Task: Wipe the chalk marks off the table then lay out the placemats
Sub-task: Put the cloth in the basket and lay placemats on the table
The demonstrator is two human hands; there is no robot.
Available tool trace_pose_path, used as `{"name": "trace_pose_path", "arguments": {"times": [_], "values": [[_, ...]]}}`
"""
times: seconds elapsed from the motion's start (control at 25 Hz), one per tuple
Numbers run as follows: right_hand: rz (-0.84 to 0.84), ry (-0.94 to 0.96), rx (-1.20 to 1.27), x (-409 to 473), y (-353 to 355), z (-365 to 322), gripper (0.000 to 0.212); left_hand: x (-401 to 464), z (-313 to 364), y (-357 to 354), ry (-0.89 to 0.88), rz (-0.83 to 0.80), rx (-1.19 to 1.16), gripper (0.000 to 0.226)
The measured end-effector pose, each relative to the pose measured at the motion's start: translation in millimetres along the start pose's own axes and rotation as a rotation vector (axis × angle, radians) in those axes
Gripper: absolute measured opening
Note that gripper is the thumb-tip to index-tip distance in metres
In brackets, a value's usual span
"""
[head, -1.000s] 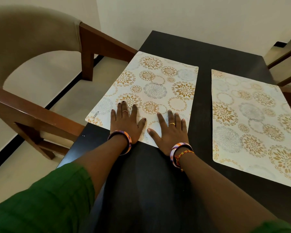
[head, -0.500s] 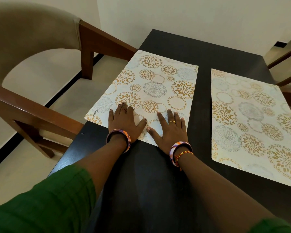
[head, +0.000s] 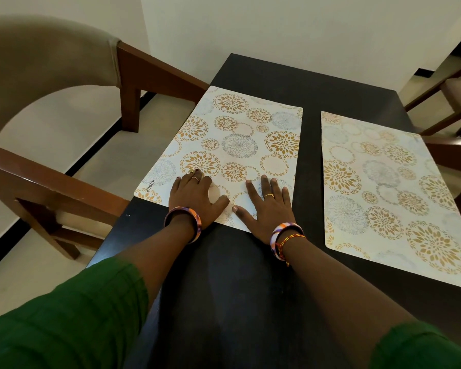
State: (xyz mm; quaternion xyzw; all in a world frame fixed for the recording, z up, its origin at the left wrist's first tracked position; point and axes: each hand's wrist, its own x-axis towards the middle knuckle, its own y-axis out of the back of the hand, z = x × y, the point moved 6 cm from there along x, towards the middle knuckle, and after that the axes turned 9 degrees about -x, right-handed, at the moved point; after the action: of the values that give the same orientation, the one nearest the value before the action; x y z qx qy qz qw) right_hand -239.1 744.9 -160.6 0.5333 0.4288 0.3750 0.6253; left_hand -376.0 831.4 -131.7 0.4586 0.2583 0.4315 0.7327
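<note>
Two cream placemats with gold and grey flower circles lie flat on the black table (head: 250,275). The left placemat (head: 240,139) sits at the table's left edge, its near left corner reaching the rim. My left hand (head: 194,195) and my right hand (head: 269,206) rest palm down, side by side, on the near edge of this mat, fingers spread, gripping nothing. The right placemat (head: 383,187) lies apart from it across a dark strip of table, untouched. No chalk marks show on the dark surface.
A wooden chair (head: 64,107) with a beige padded back stands close against the table's left side. Part of another wooden chair (head: 458,102) shows at the far right. A pale wall closes off the table's far end.
Both hands have slid slightly apart along the near edge of the left placemat, and the mat has shifted a little away from me. The right placemat has not moved.
</note>
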Motion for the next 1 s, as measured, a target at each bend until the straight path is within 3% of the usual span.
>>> {"name": "trace_pose_path", "arguments": {"times": [0.56,0.88,1.0], "values": [[-0.018,-0.008,-0.001,-0.6,1.1,0.0,0.087,-1.2,2.8,0.9,0.02,0.007,-0.029,0.063],[-0.029,0.002,-0.023,1.5,4.6,0.0,0.077,-0.6,2.1,0.0,0.031,-0.004,-0.049,0.066],[-0.018,-0.008,-0.022,0.6,4.8,-1.3,0.082,-0.6,2.2,0.3,0.026,-0.007,-0.045,0.066]]}}
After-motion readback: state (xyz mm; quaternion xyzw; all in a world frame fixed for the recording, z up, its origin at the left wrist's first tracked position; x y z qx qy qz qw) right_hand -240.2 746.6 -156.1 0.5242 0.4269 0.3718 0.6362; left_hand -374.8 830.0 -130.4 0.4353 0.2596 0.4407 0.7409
